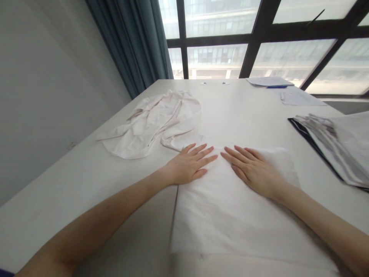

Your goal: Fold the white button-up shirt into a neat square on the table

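Note:
A white cloth (pixel 230 215), laid out nearly flat, covers the near middle of the table and reaches toward its front edge. My left hand (pixel 191 163) lies flat on the cloth's far left corner, fingers spread and pointing right. Opposite it, my right hand (pixel 249 167) presses flat near the cloth's far edge, its fingers stretched out toward the left. A small gap separates the fingertips of both hands. Beyond my left hand, a crumpled white fabric (pixel 161 123) lies in loose folds, its near end close to the flat cloth; whether they are joined I cannot tell.
A stack of folded white and grey fabric (pixel 343 146) with a dark layer beneath lies at the right. Papers (pixel 269 81) and a blue pen (pixel 276 87) rest at the far right of the white table (pixel 230 111). A blue curtain (pixel 135 42) and windows stand behind.

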A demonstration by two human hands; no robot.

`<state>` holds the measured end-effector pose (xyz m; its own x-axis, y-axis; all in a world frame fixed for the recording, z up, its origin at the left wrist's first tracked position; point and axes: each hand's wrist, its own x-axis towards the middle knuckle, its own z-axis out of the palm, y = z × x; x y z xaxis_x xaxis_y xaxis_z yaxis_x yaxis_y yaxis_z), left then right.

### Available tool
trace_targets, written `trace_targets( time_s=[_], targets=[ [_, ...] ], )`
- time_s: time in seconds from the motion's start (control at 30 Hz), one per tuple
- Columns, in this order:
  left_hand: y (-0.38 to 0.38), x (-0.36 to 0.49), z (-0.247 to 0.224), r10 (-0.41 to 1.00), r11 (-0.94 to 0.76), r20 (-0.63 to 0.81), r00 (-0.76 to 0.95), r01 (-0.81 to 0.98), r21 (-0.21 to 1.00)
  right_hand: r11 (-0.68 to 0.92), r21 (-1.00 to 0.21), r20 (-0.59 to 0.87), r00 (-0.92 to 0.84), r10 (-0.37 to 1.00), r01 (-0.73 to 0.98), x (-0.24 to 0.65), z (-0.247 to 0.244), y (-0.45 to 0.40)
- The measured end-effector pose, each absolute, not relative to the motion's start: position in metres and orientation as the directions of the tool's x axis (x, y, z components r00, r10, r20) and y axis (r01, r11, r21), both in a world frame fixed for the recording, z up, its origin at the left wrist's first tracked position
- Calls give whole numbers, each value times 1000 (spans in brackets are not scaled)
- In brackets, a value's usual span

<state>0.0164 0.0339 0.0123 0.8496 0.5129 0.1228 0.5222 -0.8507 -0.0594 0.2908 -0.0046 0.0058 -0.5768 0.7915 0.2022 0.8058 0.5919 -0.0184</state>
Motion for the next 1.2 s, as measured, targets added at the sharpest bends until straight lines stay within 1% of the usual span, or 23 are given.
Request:
trace_targets(
  time_s=[0.13, 0.23, 0.33, 0.47, 0.53, 0.6, 0.7, 0.77, 0.83, 0.93, 1.0, 1.1, 1.2],
  targets=[
    [34, 12, 11, 540, -838, 105, 835, 545, -21, 538, 17, 193, -530, 826, 843, 305, 5, -5],
    [34, 10, 11, 552, -833, 92, 829, 554, 8, 451, 24, 205, -446, 871, 892, 324, 2, -5],
    [34, 10, 11, 558, -830, 81, 826, 557, 33, 380, -15, 204, -369, 907, 925, 342, -4, -5],
    [35, 9, 10, 558, -830, 108, 823, 554, 68, 348, -85, 243, -319, 916, 934, 353, -11, -4],
    [36, 9, 8, 552, -834, 157, 819, 542, 101, 321, -143, 293, -269, 917, 936, 354, -14, -3],
    [37, 8, 6, 552, -834, 218, 805, 530, 155, 291, -228, 343, -203, 917, 929, 356, -16, -1],
    [42, 5, 1, 611, -792, 321, 724, 549, 269, 199, -365, 393, -43, 919, 910, 359, -15, 1],
    [48, 4, -3, 691, -723, 397, 604, 589, 362, 88, -474, 367, 106, 924, 876, 362, -13, 2],
    [54, 2, -5, 767, -639, 443, 464, 613, 464, -18, -562, 309, 230, 923, 827, 366, -10, 2],
    [60, 0, -7, 833, -549, 436, 340, 605, 577, -99, -609, 260, 316, 912, 787, 371, -7, 2],
    [62, 0, -8, 845, -531, 419, 331, 611, 588, -96, -649, 249, 330, 911, 754, 372, -6, 1],
    [62, 0, -9, 832, -551, 407, 377, 644, 531, -45, -743, 237, 326, 915, 668, 371, -4, -1],
    [60, 1, -10, 805, -590, 419, 421, 643, 488, 8, -786, 256, 314, 914, 618, 369, -1, -1]
  ],
)
